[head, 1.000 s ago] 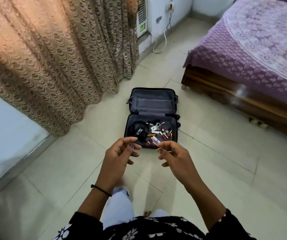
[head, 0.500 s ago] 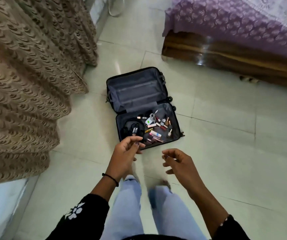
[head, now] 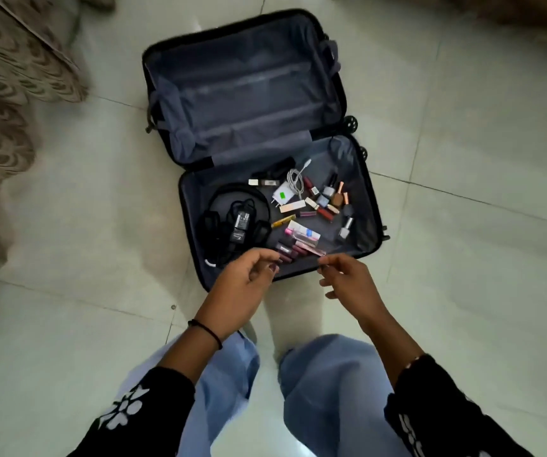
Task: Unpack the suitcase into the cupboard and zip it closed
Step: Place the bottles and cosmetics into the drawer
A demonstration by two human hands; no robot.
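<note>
The patterned curtain is hanging at the far left, well apart from the work. The black suitcase is lying open flat on the tiled floor, its far half bare and its near half holding everything. The unpacking looks barely begun, and the person is standing over the case's near edge, apparently choosing a first item.

In the left of the near half, black headphones are lying around a laptop power adapter and its tangled cord. The left hand is hovering over the near rim, fingers loosely curled, gripping nothing. In the middle, a white charger is lying with its coiled cable. Beside it, lipsticks and nail polish bottles are lying scattered, some touching.

The right hand is hanging just beside a clear tube, with thumb and forefinger nearly meeting, and it seems to be holding nothing.

The next move is probably calling for a reach down and several small pieces gathered at once. The loose cord could be snagging other things. The cupboard is not showing, so carrying will be needed. The zip cannot be closed until the case is emptied.
</note>
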